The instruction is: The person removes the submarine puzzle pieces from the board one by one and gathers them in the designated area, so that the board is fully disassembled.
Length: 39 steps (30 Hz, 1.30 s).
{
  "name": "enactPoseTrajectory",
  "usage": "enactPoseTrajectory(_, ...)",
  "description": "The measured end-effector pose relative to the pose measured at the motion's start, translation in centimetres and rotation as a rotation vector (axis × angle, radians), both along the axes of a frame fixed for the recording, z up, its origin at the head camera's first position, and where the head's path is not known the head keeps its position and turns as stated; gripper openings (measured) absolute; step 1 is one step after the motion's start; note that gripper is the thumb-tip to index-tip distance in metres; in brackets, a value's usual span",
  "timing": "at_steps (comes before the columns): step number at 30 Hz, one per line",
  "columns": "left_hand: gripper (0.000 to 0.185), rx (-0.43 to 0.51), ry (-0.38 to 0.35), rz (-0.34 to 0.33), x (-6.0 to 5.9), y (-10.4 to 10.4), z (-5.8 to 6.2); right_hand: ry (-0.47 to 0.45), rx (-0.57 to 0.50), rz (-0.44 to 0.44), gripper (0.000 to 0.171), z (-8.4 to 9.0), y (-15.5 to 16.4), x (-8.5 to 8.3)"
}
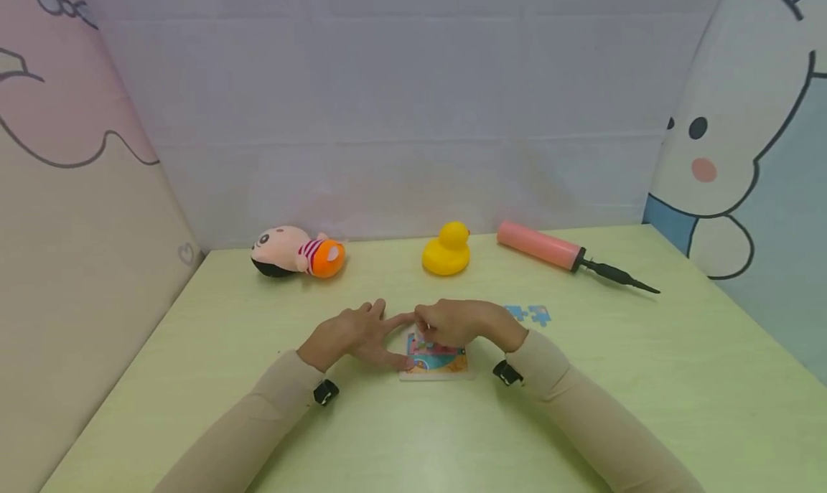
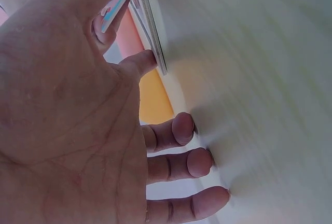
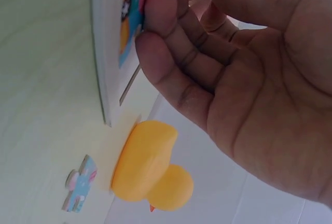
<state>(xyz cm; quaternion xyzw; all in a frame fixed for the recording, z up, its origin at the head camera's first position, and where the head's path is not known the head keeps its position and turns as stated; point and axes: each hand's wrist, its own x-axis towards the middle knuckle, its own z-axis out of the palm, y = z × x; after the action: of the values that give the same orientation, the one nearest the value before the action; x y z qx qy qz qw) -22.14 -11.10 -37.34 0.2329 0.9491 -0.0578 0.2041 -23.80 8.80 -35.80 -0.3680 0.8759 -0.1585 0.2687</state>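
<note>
A jigsaw puzzle board (image 1: 436,377) with a white border lies flat on the table, its lower part filled with a coloured picture. My left hand (image 1: 362,335) spreads around its left side, with thumb and index finger straight against the board; in the left wrist view the other fingertips (image 2: 199,162) rest on the table. Over the upper part of the board, my right hand (image 1: 455,321) pinches a small puzzle piece (image 2: 116,12) between thumb and fingers. In the right wrist view its lower fingers (image 3: 155,53) touch the picture, and the piece is mostly hidden.
Two loose blue puzzle pieces (image 1: 539,314) lie just beyond my right wrist. Along the back stand a plush doll (image 1: 297,252), a yellow rubber duck (image 1: 447,250) and a pink hand pump (image 1: 539,244) with a black nozzle. Printed cloth walls enclose the table's back and sides.
</note>
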Motion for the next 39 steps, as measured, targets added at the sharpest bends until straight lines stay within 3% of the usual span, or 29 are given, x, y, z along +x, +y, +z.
enactPoseTrajectory(8,0.086,0.026,-0.009,-0.013,-0.2,-0.4,-0.2,-0.116,0.006,-0.044,0.01,0.7,1.7,-0.5)
enactPoseTrajectory(16,0.091,0.035,-0.071,-0.04,-1.1,-1.2,0.1,-0.106,0.024,-0.041,0.011,1.3,5.2,-0.7)
enactPoseTrajectory(31,0.094,0.077,-0.102,-0.03,-0.9,-1.4,-0.2,-0.171,-0.022,-0.07,0.01,1.3,9.2,-1.3)
enactPoseTrajectory(39,0.093,0.08,-0.11,-0.036,-1.0,-1.3,0.0,-0.151,0.07,-0.094,0.009,1.5,9.8,-1.6)
